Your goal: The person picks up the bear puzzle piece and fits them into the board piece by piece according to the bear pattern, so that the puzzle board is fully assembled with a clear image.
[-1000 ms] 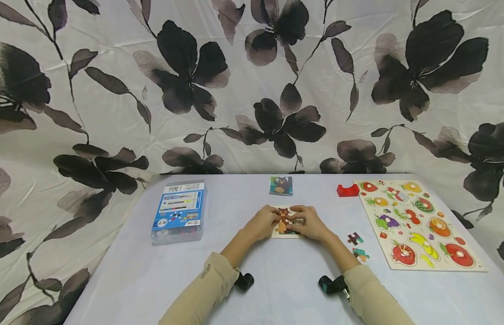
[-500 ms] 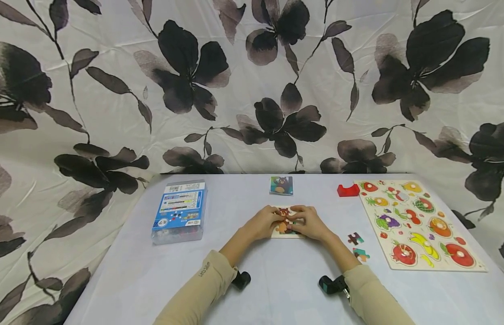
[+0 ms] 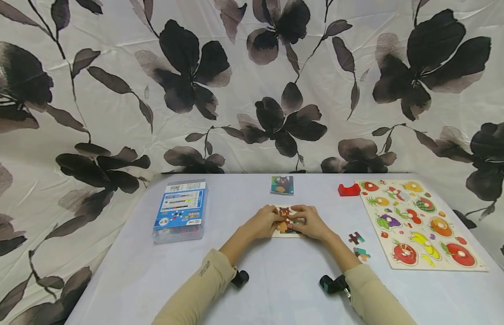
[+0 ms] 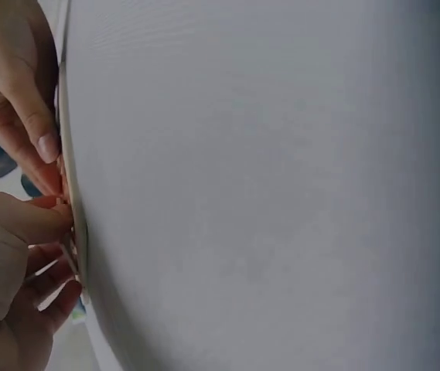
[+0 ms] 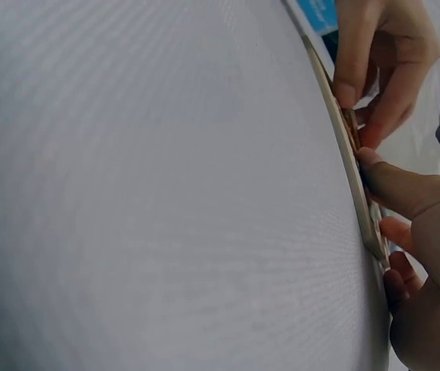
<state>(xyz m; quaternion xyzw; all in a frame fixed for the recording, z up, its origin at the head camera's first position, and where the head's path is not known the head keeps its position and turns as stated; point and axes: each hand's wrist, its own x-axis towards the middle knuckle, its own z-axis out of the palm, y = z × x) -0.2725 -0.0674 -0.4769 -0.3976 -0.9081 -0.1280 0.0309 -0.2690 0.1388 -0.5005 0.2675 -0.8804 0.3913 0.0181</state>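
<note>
A small jigsaw puzzle board (image 3: 285,234) with a brown bear picture lies mid-table, and both hands bend over it. My left hand (image 3: 261,222) pinches a bear jigsaw piece (image 5: 353,127) between thumb and fingers; in the right wrist view it tilts above the tray's edge. From the other side, my right hand (image 3: 312,222) sets its curled thumb and fingers on the pieces, the thumb (image 5: 390,179) meeting the left fingers. The hands partly hide the picture. Two loose jigsaw pieces, a dark one (image 3: 356,238) and a teal-orange one (image 3: 362,253), lie by the right forearm.
A bear picture card (image 3: 282,185) stands behind the board. At the left is a clear plastic box (image 3: 180,211) with a blue label. On the right lie a red block with a notch (image 3: 349,190) and a wooden fruit puzzle (image 3: 399,246). A floral cloth (image 3: 235,81) hangs behind the table.
My left forearm has shifted slightly left. Both hands stay on the bear puzzle with only tiny finger movement, and the loose pieces lie as before.
</note>
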